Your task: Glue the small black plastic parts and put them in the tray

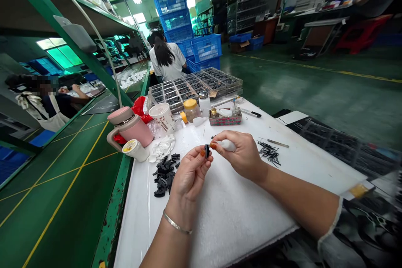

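Blk matt plastic pcs [163,174]; white foam sheet [238,226]

Head view faces forward-down, close above left hand [190,172], right hand [239,153].

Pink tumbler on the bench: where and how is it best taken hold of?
Probably by the looped handle of the pink tumbler, coming from the left, since the loop faces that way and the tumbler stands upright. Come in slightly high: a small white jar sits right by the handle's lower end.
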`<state>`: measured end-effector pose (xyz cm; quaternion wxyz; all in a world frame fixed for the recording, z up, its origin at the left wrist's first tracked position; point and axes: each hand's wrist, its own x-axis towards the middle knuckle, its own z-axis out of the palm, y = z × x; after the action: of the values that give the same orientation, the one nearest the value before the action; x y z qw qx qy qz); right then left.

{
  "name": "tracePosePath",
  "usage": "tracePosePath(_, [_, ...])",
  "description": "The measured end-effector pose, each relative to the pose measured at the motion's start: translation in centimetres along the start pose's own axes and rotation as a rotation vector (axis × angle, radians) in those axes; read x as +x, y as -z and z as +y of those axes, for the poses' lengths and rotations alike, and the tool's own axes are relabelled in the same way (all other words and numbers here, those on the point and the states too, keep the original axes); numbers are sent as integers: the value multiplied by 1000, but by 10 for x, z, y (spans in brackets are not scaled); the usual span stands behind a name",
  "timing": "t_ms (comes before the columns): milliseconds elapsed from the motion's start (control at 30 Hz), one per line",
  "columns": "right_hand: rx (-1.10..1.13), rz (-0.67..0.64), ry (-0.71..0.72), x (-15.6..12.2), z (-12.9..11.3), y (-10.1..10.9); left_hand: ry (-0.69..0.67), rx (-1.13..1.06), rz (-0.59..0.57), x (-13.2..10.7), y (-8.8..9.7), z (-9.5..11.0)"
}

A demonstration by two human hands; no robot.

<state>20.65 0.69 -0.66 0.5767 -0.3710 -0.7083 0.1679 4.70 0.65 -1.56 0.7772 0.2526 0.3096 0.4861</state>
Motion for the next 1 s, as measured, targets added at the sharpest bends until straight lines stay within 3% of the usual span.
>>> tracePosePath(567, [-49, 81, 251, -2, 4, -2, 56, -7, -67, -2, -1, 0])
tracePosePath(1000, [14, 107, 269, -2, 3, -3, 48, 2, -87, -3, -1, 1])
